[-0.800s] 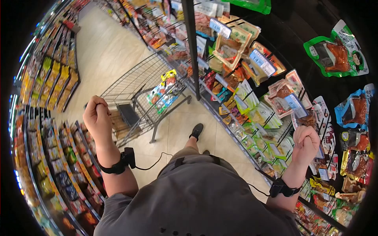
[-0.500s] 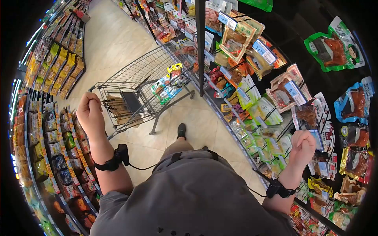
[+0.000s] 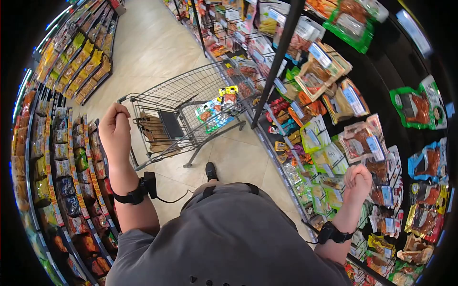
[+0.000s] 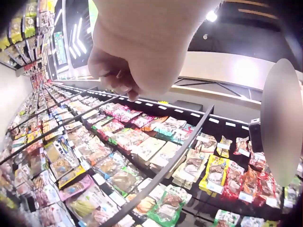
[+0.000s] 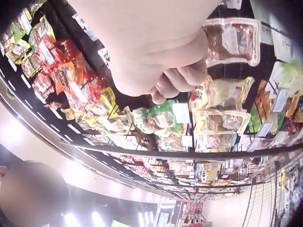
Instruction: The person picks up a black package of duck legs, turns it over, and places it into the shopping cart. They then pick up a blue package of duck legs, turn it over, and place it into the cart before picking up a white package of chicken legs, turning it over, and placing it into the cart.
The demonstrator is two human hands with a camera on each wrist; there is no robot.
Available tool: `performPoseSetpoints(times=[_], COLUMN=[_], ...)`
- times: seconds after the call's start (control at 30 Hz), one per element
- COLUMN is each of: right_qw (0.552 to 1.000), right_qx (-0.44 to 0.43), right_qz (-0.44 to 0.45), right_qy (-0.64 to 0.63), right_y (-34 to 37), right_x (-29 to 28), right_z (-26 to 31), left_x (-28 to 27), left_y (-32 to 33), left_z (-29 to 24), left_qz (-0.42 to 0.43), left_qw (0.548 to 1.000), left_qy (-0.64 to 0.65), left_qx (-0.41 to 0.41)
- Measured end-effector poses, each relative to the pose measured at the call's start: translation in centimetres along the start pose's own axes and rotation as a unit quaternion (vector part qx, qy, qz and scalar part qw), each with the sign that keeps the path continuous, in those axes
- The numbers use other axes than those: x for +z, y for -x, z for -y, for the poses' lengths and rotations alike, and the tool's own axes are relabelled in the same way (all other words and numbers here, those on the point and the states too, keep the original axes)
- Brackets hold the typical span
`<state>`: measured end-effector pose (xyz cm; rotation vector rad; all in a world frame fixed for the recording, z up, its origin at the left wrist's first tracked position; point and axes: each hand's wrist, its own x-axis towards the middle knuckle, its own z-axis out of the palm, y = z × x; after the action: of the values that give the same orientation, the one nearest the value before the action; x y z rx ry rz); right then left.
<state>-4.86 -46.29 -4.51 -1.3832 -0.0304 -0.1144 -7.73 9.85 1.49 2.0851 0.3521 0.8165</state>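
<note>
Both my hands are empty: left hand and right hand each curled up, fingers folded to the palm. Left is beside the handle end of the wire cart; right is in front of the hanging packets on the rack. More bagged food lies inside the cart.

Handling, my guess: packets light, slick film, soft-to-firm filling, not very fragile. Pinch the flat sealed border, or support from below; squeezing the middle could slip. Cart stiff, heavier, rolls; take it by the handle bar, not the thin wires.

Views: head gets both hands, the cart and its load, plus the left-side shelves. Left wrist shows my curled fingertips and ceiling lights, no cart. Right wrist shows folded fingers near a green-edged packet, only a strip of cart wire at the edge.
</note>
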Motion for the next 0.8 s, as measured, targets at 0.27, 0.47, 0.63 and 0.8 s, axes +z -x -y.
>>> performPoseSetpoints(times=[0.27,0.47,0.63,0.8], right_qw=[0.99,0.988,0.976,0.957], right_qx=[0.013,0.046,0.081,0.177], right_qz=[0.107,0.129,0.178,0.176], right_qy=[0.094,0.076,0.096,0.148], right_y=[-6.4,-11.0,-14.0,-16.0], right_x=[12.6,23.3,30.2,34.8], right_z=[-2.7,-4.7,-7.8,-10.7], left_x=[-5.9,-9.7,-11.8,-9.6], left_y=[-5.9,-9.6,-12.1,-13.5], left_z=[9.0,15.6,20.7,24.5], left_qz=[-0.031,-0.044,-0.051,-0.008], left_qw=[0.999,0.997,0.993,0.989], left_qy=[-0.006,-0.01,-0.009,-0.036], left_qx=[-0.031,-0.066,-0.102,-0.145])
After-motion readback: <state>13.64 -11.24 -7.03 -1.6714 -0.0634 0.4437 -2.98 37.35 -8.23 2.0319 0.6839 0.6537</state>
